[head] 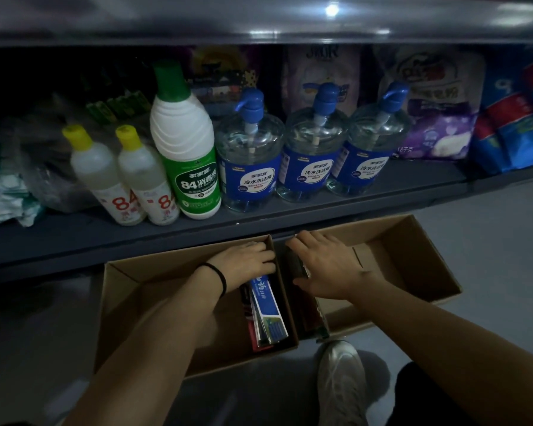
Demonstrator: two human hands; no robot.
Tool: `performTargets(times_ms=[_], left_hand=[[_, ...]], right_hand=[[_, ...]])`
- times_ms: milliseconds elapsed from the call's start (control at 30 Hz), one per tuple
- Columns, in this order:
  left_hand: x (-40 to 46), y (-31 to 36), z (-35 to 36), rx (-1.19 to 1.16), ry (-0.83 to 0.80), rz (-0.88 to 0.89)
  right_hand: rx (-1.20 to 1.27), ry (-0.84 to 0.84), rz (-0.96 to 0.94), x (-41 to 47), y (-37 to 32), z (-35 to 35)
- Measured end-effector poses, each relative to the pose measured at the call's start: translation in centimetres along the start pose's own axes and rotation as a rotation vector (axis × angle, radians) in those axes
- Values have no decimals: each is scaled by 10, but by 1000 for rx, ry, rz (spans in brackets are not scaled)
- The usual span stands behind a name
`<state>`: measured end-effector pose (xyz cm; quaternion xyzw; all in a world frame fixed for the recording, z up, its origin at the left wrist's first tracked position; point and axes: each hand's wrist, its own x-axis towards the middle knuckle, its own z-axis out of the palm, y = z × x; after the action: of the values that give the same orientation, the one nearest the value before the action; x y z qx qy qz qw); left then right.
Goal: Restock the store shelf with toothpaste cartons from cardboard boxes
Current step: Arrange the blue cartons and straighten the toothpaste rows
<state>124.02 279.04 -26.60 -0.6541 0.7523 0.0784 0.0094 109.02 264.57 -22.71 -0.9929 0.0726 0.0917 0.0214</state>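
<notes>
We see two cardboard boxes on the floor below the shelf [259,216]. Our left hand [243,262] curls its fingers over blue toothpaste cartons [266,309] in the left box [117,302]; our right hand [326,265] grips dark cartons [297,265] in the right box [428,265].

Two cardboard boxes sit on the floor below my shelf [259,219]: the left box [120,290] and the right box [419,250]. My two hands reach in, the left hand [246,262] and the right hand [326,265], one to each box. One blue toothpaste carton [266,305] shows clearly among several in the left box; how many in all, I cannot tell. On the shelf stand three pump bottles [313,149] with blue labels, two small yellow-capped bottles [102,176], and one tall green-capped bottle [185,142]. One pale shoe [340,379] of mine is in view.
</notes>
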Motion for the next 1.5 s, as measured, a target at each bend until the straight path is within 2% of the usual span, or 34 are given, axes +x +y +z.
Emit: performTargets(times_ms=[167,300,433,633,733,833,1033,1100,1167,1333,1500], left_hand=[[-37,0,-30,62,-119,-194],[-85,-6,-40,122,9,-212],[-123,-4,-46,224,-33,-252],[-159,-4,-46,120,43,-319],[-167,-12,-45,131,-51,-421],[-177,-20,-42,117,75,-336],[-181,-36,-28,129,110,-268],[-180,-37,-24,88,104,-311],[-182,-42,-21,92,23,-357],[-189,-49,-18,89,145,-243],[-187,-50,-14,71,166,-266]], right_hand=[[43,17,18,-5,-10,-14],[123,12,44,-9,-30,-15],[206,-2,103,-7,-58,-6],[344,-43,318,3,-100,14],[367,-43,440,8,-112,25],[385,-53,521,15,-122,35],[384,-63,639,30,-133,52],[373,-67,661,35,-135,57],[355,-73,675,40,-135,61],[265,-111,681,48,-139,68],[179,-114,650,46,-139,71]])
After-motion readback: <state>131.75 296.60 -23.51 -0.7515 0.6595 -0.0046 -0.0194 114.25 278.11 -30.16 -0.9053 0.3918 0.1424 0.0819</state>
